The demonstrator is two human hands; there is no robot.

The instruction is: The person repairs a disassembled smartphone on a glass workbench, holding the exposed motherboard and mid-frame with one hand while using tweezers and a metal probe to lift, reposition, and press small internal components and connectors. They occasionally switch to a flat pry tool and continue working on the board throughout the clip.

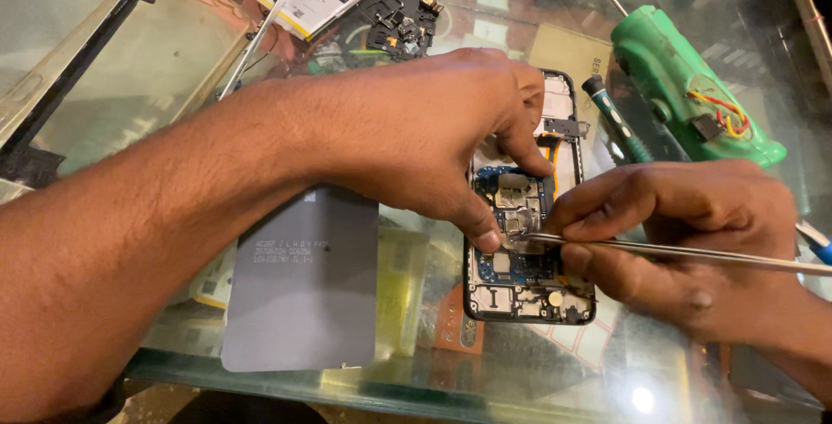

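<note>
- Opened phone [529, 251], blue circuit board exposed, lies near the glass table's [520, 381] front edge, under both hands.
- Left hand [425, 129] presses on the board, thumb and forefinger narrowed.
- Right hand [685, 233] pinches metal tweezers [676, 251], tips on the board.
- Flat grey sheet [303, 285] lies left of the phone; green plastic tool [685, 86] sits toward the back right; a screwdriver [611, 116] is beside it.

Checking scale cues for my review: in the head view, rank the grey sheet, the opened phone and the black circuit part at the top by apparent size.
1. grey sheet, largest
2. opened phone, partly hidden by both hands
3. black circuit part, smallest, though it lies farther away
</note>
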